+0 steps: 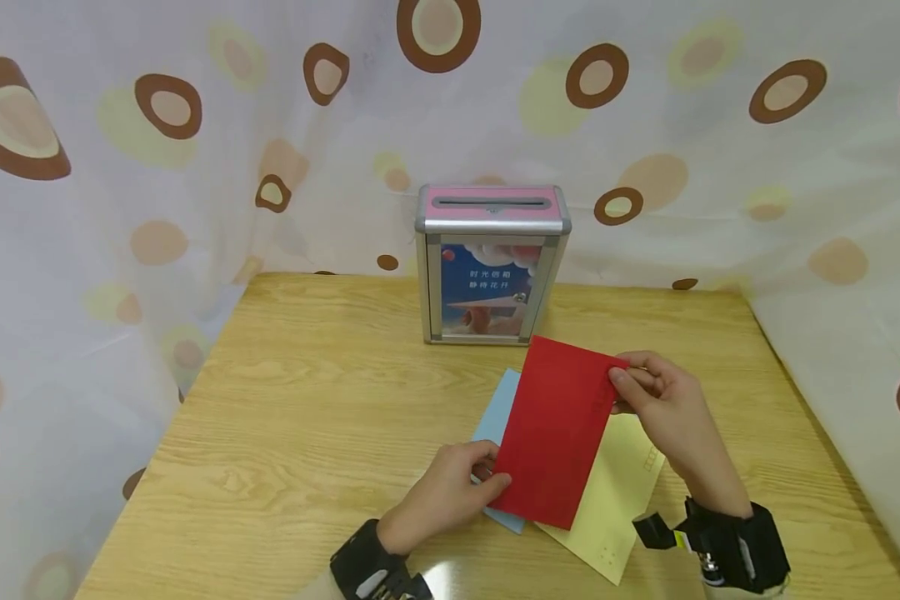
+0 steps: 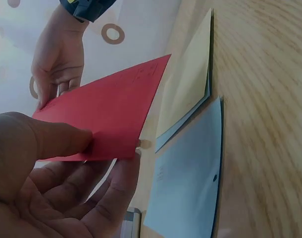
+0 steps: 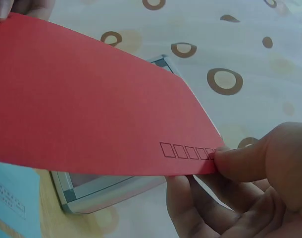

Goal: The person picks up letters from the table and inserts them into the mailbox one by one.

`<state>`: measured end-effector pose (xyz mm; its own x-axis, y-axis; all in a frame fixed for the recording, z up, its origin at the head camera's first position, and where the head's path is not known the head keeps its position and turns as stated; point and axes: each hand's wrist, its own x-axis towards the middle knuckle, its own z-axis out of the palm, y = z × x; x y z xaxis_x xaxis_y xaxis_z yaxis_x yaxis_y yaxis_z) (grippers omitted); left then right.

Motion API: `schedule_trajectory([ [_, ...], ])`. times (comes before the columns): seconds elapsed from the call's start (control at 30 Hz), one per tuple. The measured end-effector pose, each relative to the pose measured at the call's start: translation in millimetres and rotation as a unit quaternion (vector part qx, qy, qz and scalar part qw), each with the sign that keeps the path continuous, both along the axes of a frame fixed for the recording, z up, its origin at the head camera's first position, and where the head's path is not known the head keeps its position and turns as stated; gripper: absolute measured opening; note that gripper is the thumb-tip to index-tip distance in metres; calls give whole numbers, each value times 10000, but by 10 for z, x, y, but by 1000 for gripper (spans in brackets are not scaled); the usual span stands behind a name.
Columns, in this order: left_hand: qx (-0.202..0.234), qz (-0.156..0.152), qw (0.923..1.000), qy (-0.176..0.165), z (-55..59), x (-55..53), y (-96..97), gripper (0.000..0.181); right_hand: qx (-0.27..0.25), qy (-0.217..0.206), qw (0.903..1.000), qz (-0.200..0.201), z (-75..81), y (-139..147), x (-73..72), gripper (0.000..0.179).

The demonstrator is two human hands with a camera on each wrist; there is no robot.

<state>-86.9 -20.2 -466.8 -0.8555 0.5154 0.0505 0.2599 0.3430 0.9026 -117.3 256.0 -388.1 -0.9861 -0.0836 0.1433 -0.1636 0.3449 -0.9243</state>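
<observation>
Both hands hold a red envelope point(image 1: 558, 429) above the table. My left hand point(image 1: 453, 487) pinches its lower left edge, thumb on top and fingers beneath, as the left wrist view also shows. At the upper right corner, my right hand point(image 1: 663, 417) pinches it between thumb and fingers. A row of small printed boxes runs near that corner in the right wrist view. Under the red envelope, partly hidden by it, lie a yellow envelope point(image 1: 618, 492) and a light blue envelope point(image 1: 498, 408). In the left wrist view, another bluish edge shows beneath the yellow envelope point(image 2: 188, 74).
A silver-framed letter box point(image 1: 487, 267) with a pink top and a slot point(image 1: 491, 202) stands upright at the table's back. The wooden table point(image 1: 292, 433) meets a patterned cloth point(image 1: 195, 167) behind and at both sides. Each wrist wears a black camera band.
</observation>
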Motion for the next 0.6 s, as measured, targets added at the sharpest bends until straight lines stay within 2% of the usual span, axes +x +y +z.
schedule_trajectory([
  [0.13, -135, 56, 9997, 190, 15, -29, -48, 10, 53, 147, 9999, -6, 5, -52, -11, 27],
  [0.3, 44, 294, 9994, 178, 46, -78, -90, 23, 114, 226, 9997, 33, 35, -129, -17, 26],
  [0.47, 180, 449, 9986, 220, 78, -109, -132, 24, 400, 200, 9990, -6, 90, -206, -18, 25],
  [0.6, 150, 582, 9973, 417, 119, -138, -164, 24, 629, 234, 9977, 1, 162, -268, -21, 21],
])
